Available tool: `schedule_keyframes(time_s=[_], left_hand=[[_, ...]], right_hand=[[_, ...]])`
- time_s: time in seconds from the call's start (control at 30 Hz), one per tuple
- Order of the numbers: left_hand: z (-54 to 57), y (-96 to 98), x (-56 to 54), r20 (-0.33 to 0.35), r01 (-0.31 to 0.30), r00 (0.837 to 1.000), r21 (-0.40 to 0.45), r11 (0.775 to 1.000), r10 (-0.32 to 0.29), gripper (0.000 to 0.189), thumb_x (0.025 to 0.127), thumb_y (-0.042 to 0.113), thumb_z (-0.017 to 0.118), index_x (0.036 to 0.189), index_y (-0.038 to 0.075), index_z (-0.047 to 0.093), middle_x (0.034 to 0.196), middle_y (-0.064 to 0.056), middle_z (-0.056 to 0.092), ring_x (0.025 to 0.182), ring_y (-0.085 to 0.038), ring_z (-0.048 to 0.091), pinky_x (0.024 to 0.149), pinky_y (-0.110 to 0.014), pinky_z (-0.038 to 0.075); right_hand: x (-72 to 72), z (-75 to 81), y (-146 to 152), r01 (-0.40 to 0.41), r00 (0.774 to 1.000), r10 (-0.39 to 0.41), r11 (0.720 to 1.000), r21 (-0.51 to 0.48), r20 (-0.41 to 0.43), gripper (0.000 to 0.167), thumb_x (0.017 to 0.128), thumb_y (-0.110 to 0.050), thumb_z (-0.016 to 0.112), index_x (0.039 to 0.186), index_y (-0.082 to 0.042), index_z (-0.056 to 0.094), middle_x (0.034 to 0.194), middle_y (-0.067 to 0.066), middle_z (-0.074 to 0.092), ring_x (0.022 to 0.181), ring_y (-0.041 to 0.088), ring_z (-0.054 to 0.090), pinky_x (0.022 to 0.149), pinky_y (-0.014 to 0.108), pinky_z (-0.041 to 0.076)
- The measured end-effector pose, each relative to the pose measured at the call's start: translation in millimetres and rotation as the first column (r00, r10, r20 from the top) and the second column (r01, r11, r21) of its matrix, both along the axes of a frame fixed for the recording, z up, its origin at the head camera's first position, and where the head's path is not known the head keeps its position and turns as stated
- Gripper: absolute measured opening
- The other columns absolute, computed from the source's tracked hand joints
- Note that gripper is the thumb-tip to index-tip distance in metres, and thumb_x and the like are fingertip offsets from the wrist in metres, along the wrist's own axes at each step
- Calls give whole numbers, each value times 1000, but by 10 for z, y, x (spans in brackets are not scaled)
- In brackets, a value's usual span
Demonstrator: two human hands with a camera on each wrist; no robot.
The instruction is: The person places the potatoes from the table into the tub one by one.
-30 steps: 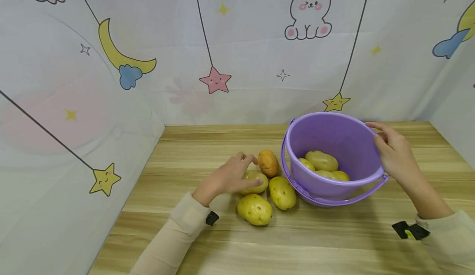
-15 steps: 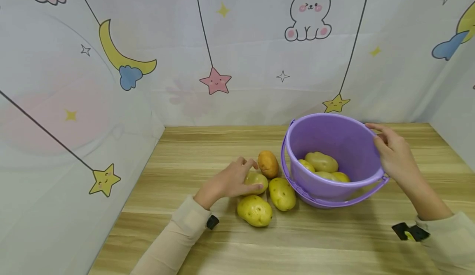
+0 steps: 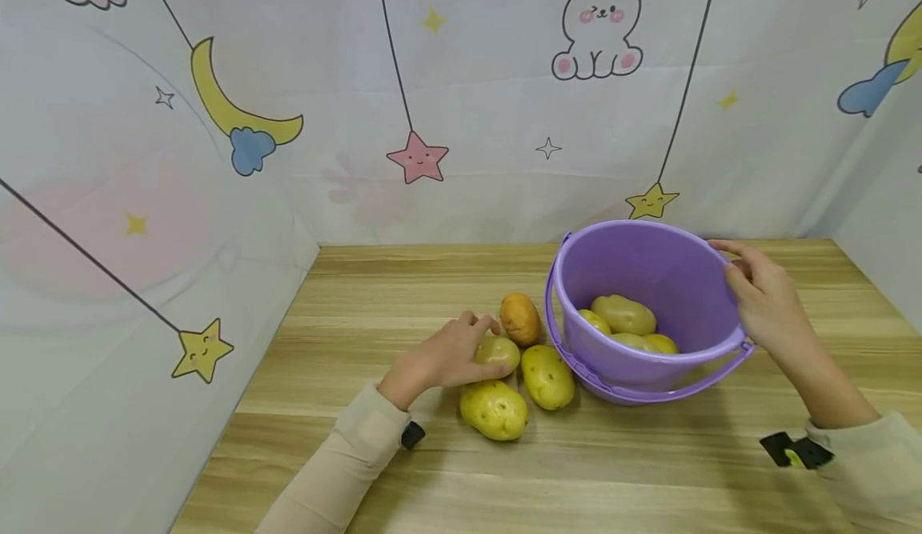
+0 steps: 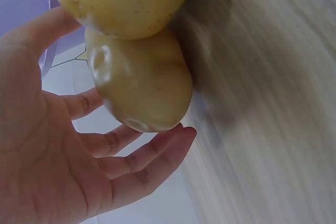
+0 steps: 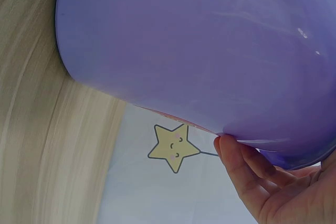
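My left hand (image 3: 452, 353) curls round a yellow-green potato (image 3: 499, 355) on the table, thumb in front and fingers behind. In the left wrist view the fingers (image 4: 152, 169) bend about that potato (image 4: 142, 85), while another potato (image 4: 126, 1) sits close to it. A brownish potato (image 3: 520, 319) lies just behind, and two yellow potatoes (image 3: 549, 378) lie in front and to the right. My right hand (image 3: 771, 298) grips the rim of a purple bucket (image 3: 634, 370), which leans toward me. Several potatoes (image 3: 623, 315) rest inside it.
The bucket's handle (image 3: 666, 395) hangs down along its front. Behind the wooden table (image 3: 403, 278) hangs a white curtain (image 3: 490, 118) printed with stars, a moon and a rabbit; it also covers the sides.
The left hand has shifted slightly toward me and its fingers have closed in around the potato. The right hand and the bucket stay as they were.
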State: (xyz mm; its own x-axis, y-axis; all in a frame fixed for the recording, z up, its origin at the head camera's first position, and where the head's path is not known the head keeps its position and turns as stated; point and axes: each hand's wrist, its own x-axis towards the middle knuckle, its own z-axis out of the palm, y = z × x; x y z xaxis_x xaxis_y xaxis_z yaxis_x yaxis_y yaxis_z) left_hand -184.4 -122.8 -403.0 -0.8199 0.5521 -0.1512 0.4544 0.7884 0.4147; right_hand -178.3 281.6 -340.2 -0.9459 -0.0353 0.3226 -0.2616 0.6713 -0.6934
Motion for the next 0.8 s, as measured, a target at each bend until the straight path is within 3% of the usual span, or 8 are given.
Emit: schedule_keyframes(time_s=[0.8], left_hand=[[-70, 6, -17, 20, 9, 1000, 9, 1000, -9, 58, 92, 53, 65, 134, 18, 48, 119, -15, 55, 101, -25, 58, 87, -43, 50]], right_hand=[[9, 4, -8, 8, 1000, -8, 1000, -4, 0, 43, 103, -9, 35, 139, 8, 48, 97, 30, 63, 64, 2, 55, 53, 19, 44]])
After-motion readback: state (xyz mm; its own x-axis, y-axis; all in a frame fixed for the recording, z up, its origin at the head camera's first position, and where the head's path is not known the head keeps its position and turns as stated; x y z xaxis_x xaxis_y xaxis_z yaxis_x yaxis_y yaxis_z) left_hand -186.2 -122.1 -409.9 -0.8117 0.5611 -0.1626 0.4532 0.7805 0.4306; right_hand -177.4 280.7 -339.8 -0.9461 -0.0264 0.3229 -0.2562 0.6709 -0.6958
